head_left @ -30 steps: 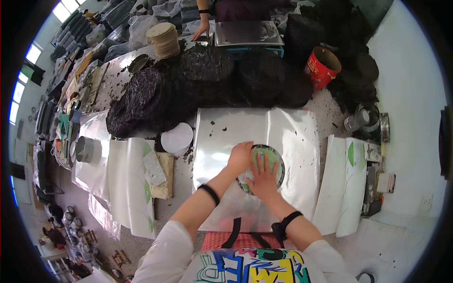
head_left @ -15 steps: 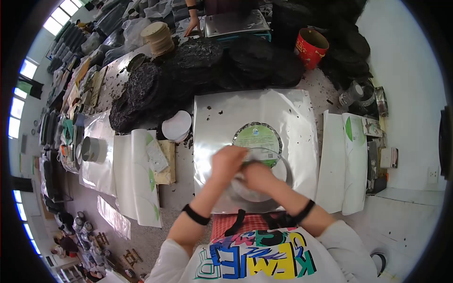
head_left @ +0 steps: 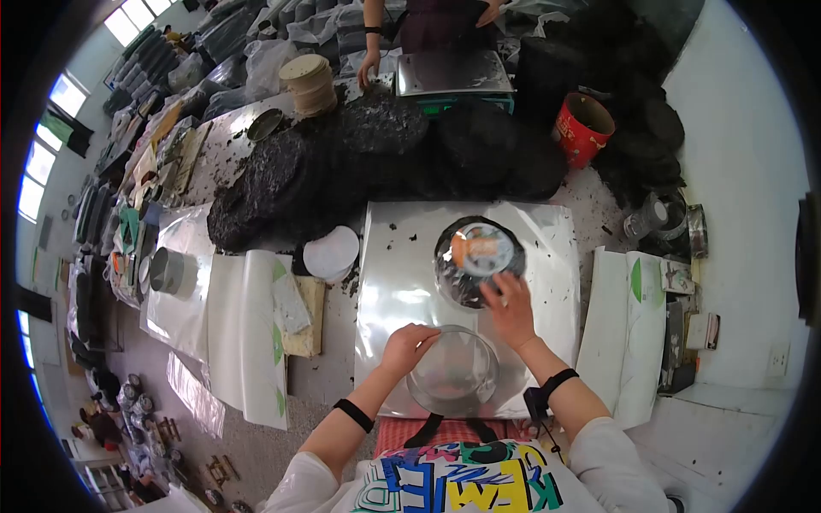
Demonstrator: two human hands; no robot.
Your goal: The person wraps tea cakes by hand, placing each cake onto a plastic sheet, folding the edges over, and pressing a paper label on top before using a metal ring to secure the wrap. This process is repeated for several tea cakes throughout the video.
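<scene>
My left hand [head_left: 412, 349] pinches the upper left rim of a round metal ring [head_left: 492, 385], which rests on the shiny metal sheet [head_left: 389, 291] in front of me. My right hand [head_left: 510, 309] has its fingers apart at the lower right edge of a dark round cake in clear wrapping [head_left: 462, 293]. A round orange and white label [head_left: 483, 248] shows on top of the cake. Whether the fingertips press on the wrapping or only hover over it is hard to make out.
Dark round cakes [head_left: 256, 184] are heaped behind the sheet. Beyond them stand a scale [head_left: 453, 73], a red bucket [head_left: 583, 128] and a co-worker's hand [head_left: 369, 67]. Printed film [head_left: 248, 333], white discs [head_left: 332, 254] and another metal ring [head_left: 171, 271] lie left; more film [head_left: 629, 333] lies right.
My hands have separated: the right went to the cake, the left stays at the ring. The cake now shows an orange and white label instead of a green one. The view has shifted.
</scene>
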